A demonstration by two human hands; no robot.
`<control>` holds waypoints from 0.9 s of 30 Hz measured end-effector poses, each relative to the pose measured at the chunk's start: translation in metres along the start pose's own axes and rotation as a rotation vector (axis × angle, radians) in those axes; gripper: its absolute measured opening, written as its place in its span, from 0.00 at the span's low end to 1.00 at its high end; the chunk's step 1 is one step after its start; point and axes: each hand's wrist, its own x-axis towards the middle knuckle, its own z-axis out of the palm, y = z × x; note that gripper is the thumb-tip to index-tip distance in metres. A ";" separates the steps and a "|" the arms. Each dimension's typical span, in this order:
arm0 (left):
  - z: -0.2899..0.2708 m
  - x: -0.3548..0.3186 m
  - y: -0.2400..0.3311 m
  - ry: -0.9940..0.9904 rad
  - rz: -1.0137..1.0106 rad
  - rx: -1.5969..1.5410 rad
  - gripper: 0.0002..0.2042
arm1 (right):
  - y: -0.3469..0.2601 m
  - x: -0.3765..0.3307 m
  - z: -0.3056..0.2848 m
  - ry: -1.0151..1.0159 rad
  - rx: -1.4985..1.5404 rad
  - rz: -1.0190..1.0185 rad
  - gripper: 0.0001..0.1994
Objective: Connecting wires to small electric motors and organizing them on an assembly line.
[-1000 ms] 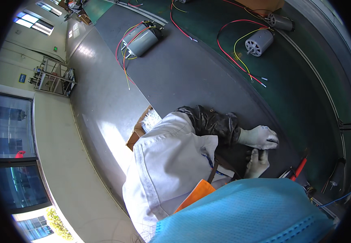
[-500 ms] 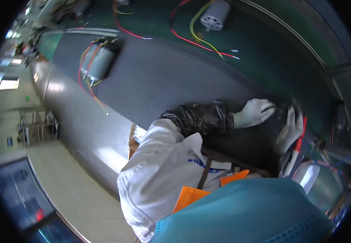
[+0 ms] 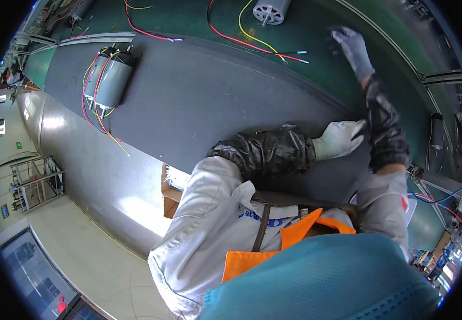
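- Two grey cylindrical motors (image 3: 112,82) are set side by side near the left end of the dark tabletop (image 3: 204,90); their red and yellow leads (image 3: 114,138) are draped past its near edge.
- A third motor (image 3: 272,10) is seen on the green belt (image 3: 316,26) beyond the tabletop's far edge, partly cut off by the view; its shaft is turned toward the tabletop.
- Left hand (image 3: 340,140), gloved: held at the tabletop's far edge, toward its right end. Fingers curled, narrow; whether anything small is pinched cannot be told.
- Right hand (image 3: 351,48), gloved: stretched over the green belt, right of the third motor and apart from it. Fingers bent, blurred; grip width and any small load cannot be told.
- Progress, as judged: two motors are already placed on the tabletop, the third is untouched. Its loose lead ends (image 3: 301,60) are laid toward the far edge, joined to nothing visible. No motor is held; the remaining amount cannot be read.
- Cardboard box (image 3: 171,204) noted below the near edge.
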 end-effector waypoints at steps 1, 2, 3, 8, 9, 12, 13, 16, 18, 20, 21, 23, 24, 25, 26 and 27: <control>-0.003 -0.001 0.004 -0.029 -0.108 0.005 0.14 | -0.008 0.023 0.002 -0.012 -0.097 0.005 0.13; 0.000 -0.004 -0.003 -0.012 -0.115 0.002 0.14 | -0.005 0.055 0.004 -0.026 -0.167 -0.016 0.14; 0.015 -0.005 -0.015 0.047 0.067 0.037 0.14 | 0.001 0.085 -0.007 -0.020 -0.237 -0.032 0.15; -0.002 -0.002 -0.017 -0.035 0.053 0.018 0.15 | -0.002 0.211 0.027 -0.060 0.093 0.025 0.18; -0.007 -0.002 -0.015 -0.093 -0.009 -0.001 0.11 | 0.002 0.232 0.040 -0.105 0.427 0.082 0.19; 0.036 -0.009 0.010 -0.212 -0.212 -1.455 0.12 | 0.013 0.316 -0.120 -0.184 0.838 -0.041 0.18; 0.054 -0.006 -0.035 0.013 -0.122 -1.274 0.11 | 0.005 0.317 0.021 -0.182 0.944 0.109 0.18; 0.113 -0.022 -0.106 0.212 -0.307 -0.700 0.16 | 0.022 0.321 0.110 -0.211 0.892 0.191 0.15; 0.109 -0.016 -0.089 0.099 -0.290 -0.628 0.16 | 0.064 0.367 0.049 -0.315 0.919 0.073 0.12; 0.109 -0.021 -0.065 -0.040 -0.240 -0.649 0.15 | 0.080 0.396 -0.055 -1.050 1.039 0.108 0.11; 0.099 -0.017 -0.072 0.007 -0.280 -0.633 0.15 | 0.076 0.403 -0.007 -0.844 1.053 0.125 0.11; 0.086 -0.005 -0.086 0.086 -0.333 -0.615 0.15 | 0.062 0.405 0.089 -0.483 1.093 0.164 0.13; 0.083 -0.002 -0.089 0.100 -0.346 -0.607 0.15 | 0.055 0.408 0.109 -0.454 1.107 0.163 0.14; 0.085 0.000 -0.087 0.079 -0.342 -0.616 0.15 | 0.059 0.414 0.100 -0.421 1.121 0.148 0.15; 0.089 -0.003 -0.082 0.029 -0.328 -0.629 0.15 | 0.068 0.420 0.069 -0.380 1.146 0.115 0.16; 0.094 -0.007 -0.075 -0.029 -0.314 -0.651 0.15 | 0.081 0.429 0.029 -0.357 1.167 0.080 0.17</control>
